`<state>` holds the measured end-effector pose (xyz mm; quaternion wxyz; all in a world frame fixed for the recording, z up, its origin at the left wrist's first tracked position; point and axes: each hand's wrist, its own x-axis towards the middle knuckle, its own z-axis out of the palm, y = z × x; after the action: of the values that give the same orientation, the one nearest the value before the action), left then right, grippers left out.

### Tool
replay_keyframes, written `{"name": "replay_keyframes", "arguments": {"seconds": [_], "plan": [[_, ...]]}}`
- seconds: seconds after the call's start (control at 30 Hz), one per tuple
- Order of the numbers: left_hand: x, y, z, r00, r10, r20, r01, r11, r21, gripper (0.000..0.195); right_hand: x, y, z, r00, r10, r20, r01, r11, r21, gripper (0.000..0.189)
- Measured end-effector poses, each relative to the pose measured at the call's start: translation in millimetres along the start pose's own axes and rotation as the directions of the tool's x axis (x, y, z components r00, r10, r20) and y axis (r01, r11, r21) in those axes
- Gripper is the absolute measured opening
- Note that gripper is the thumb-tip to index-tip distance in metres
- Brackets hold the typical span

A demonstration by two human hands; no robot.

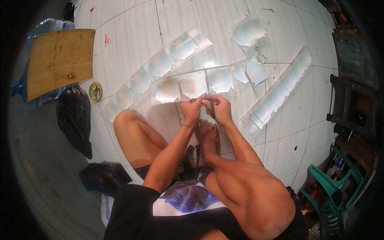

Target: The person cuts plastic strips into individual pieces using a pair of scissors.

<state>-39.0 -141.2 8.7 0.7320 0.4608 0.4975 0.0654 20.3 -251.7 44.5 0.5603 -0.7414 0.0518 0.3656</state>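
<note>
My right hand (220, 108) is closed around the dark handle of a long, thin-bladed tool (209, 87), which looks like a knife. Its blade points away from me across a row of pale blue printed sheets (221, 79) on the floor. Close beside it, my left hand (192, 109) has thumb and fingers drawn together, its fingertips almost meeting those of the right. Whether something small is pinched there is too fine to tell. Just beyond the left fingertips lies a whitish sheet (194, 85) of the same row. My bare foot (207, 135) rests below both hands.
On the tiled floor (129, 36) lie a diagonal row of sheets (162, 63), a fanned pile (249, 31) and an overlapping strip (279, 87). Leftward are a wooden board (61, 61), a round tin (95, 91) and a black plastic bag (73, 115). A green plastic chair (330, 180) stands right.
</note>
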Motion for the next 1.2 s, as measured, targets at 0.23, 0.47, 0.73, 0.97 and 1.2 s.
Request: {"name": "replay_keyframes", "arguments": {"seconds": [0.23,0.47,0.73,0.97,1.2], "plan": [[2.5,-8.9,2.5,0.999,-0.008,0.034,0.013,0.988,-0.152,0.024,7.0,4.8,-2.3,1.0,-0.001,0.003,0.001,1.0,0.007,0.031],[13.7,-21.1,-6.2,1.0,0.003,0.03,-0.001,0.998,-0.065,0.021,16.6,0.1,-7.3,1.0,-0.009,0.024,0.008,1.0,0.015,0.034],[-7.9,11.2,33.4,0.939,-0.213,0.271,0.296,0.9,-0.319,0.054,30.3,-7.7,-58.0,0.971,-0.124,-0.204,0.096,0.985,-0.141,0.041],[-15.1,25.1,-29.1,0.866,-0.432,0.252,0.473,0.871,-0.132,0.082,-31.7,-5.4,-66.0,0.975,-0.046,-0.219,0.063,0.995,0.074,0.03],[-5.2,20.0,-20.5,0.91,-0.414,0.02,0.391,0.842,-0.372,0.035,-95.3,34.2,-59.8,0.977,0.165,0.139,-0.183,0.975,0.13,0.024]]}}
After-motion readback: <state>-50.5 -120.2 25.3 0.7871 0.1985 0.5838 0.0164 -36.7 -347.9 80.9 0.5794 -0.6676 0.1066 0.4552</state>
